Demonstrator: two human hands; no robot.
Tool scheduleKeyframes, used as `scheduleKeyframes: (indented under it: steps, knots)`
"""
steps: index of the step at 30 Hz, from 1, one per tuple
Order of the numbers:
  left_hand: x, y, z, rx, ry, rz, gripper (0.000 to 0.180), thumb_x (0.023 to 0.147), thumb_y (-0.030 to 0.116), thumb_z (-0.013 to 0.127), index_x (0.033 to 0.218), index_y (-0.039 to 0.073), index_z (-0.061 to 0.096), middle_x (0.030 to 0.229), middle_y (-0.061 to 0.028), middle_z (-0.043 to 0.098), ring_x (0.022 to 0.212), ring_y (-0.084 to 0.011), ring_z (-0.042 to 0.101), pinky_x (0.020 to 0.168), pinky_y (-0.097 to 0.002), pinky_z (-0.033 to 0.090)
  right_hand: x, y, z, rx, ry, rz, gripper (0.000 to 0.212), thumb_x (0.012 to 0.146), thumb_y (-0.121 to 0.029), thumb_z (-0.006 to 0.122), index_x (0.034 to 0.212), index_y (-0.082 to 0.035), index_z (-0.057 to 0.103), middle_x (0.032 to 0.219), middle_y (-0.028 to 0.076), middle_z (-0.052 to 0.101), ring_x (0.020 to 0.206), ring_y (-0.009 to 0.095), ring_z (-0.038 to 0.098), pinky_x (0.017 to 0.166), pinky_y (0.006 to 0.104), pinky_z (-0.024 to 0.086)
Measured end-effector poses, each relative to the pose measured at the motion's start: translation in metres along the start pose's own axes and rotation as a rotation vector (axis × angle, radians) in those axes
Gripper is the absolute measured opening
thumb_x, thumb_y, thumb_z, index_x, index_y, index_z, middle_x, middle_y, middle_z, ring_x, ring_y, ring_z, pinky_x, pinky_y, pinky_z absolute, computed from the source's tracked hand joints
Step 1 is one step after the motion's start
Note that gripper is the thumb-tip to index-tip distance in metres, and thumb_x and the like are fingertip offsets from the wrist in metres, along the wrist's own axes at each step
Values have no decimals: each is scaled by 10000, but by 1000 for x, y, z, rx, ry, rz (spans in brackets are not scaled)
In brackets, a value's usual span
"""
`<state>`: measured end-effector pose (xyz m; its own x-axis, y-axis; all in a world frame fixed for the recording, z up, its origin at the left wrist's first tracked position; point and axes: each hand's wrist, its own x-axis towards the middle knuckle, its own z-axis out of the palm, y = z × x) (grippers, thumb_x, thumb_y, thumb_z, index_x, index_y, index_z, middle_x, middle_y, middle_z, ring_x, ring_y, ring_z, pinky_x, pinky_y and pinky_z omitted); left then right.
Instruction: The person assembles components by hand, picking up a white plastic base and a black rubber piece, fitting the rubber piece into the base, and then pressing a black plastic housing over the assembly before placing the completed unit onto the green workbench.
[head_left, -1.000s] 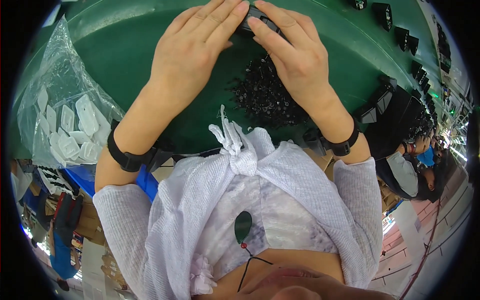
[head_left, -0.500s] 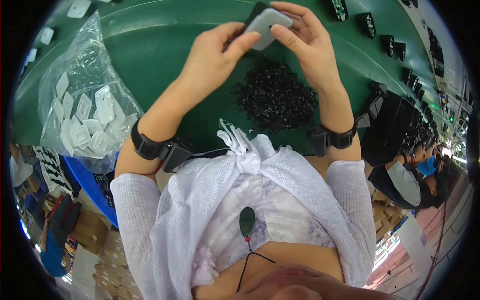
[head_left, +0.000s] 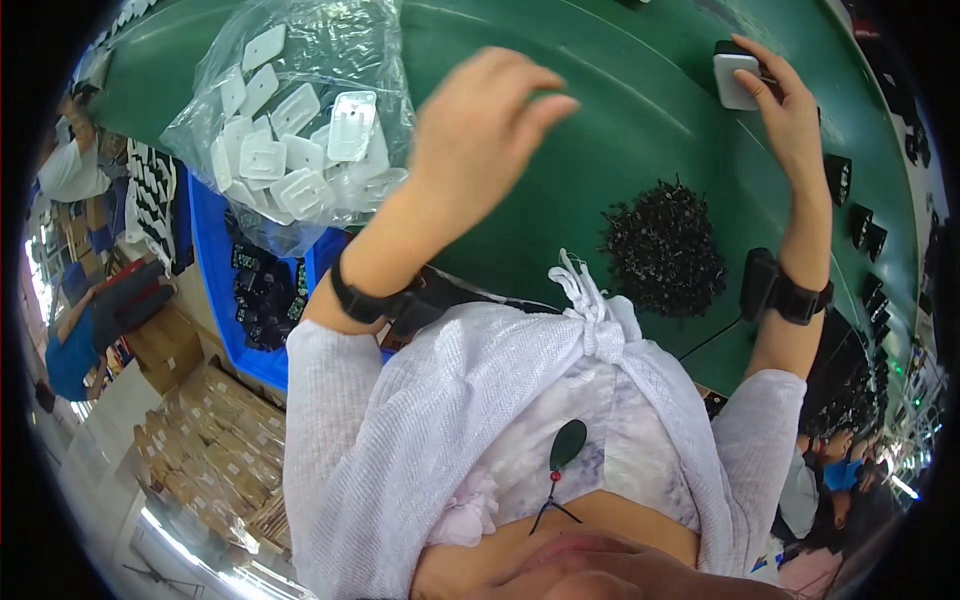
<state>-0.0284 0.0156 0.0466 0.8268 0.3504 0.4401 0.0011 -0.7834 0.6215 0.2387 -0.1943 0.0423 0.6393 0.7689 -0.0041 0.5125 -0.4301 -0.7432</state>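
Out to the far right, my right hand (head_left: 790,105) grips a small rounded case (head_left: 737,83) with a white cover and a dark body, thumb on the white face. My left hand (head_left: 490,125) is in the air over the table, slightly blurred, thumb and fingers apart with nothing between them. Close to that hand on its left is a clear plastic bag (head_left: 385,60) holding several white plastic covers (head_left: 300,108). Between my forearms a heap of small black parts (head_left: 668,250) lies on the green table (head_left: 560,200).
A blue bin (head_left: 222,290) with black parts and circuit boards (head_left: 265,300) stands below the bag. Several black housings (head_left: 838,178) line the table's right side. Stacked cardboard (head_left: 215,440) and a person in blue (head_left: 75,345) are at the left.
My hands have parted. The right carried the case to the right; the left let go of it and moved toward the bag. The view has turned left, showing more of the blue bin.
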Motion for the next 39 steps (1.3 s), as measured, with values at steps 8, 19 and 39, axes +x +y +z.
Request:
scheduleKeyframes:
  steps: [8,19,39]
  knots:
    - [-40,-75,-102,655,-139,-331,241,831,216,675,1013,65,629,863,-105,607,761,-297,589,675,-373,466,50,33,-23,72,-261,215,345,922,-231,585,1250,-123,603,1044,20,622,957,108,544,857,244,416]
    - [-33,-110,-122,319,-301,-499,228,830,118,673,1042,47,630,842,-59,589,728,-141,527,691,-278,452,-27,-38,-33,-91,209,111,356,817,-191,706,1077,20,586,848,48,604,756,119,543,669,271,455]
    - [-13,55,62,-812,-362,-481,142,895,15,596,970,-35,486,865,-93,574,667,-117,604,505,-219,496,-186,-51,61,-271,211,14,121,743,-59,709,824,-25,626,781,77,547,725,249,561,615,328,461]
